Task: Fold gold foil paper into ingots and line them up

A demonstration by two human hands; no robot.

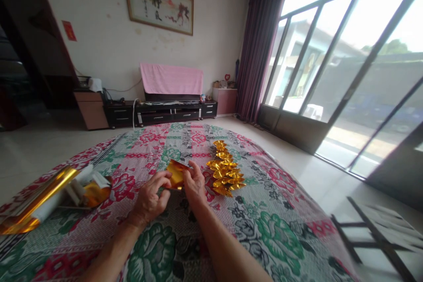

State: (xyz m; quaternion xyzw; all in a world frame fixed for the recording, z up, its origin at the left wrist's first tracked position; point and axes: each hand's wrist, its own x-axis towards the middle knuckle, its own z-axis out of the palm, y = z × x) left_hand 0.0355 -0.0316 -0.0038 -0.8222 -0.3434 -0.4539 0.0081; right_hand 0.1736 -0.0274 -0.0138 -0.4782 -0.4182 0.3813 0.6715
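Note:
A small sheet of gold foil paper is held up between my two hands, over the middle of the cloth-covered table. My left hand pinches its left side with thumb and fingers. At the right edge, my right hand grips it, the thumb at the near side and the fingers bent behind. Just right of my right hand, folded gold foil pieces with pointed ends lie in a row running away from me, close together or overlapping. Which face of the sheet is turned up I cannot tell.
A flowered cloth covers the round table. At the left lie a long gold foil roll and a container with foil and white paper. A stool stands at right. Beyond are a low black cabinet and glass doors.

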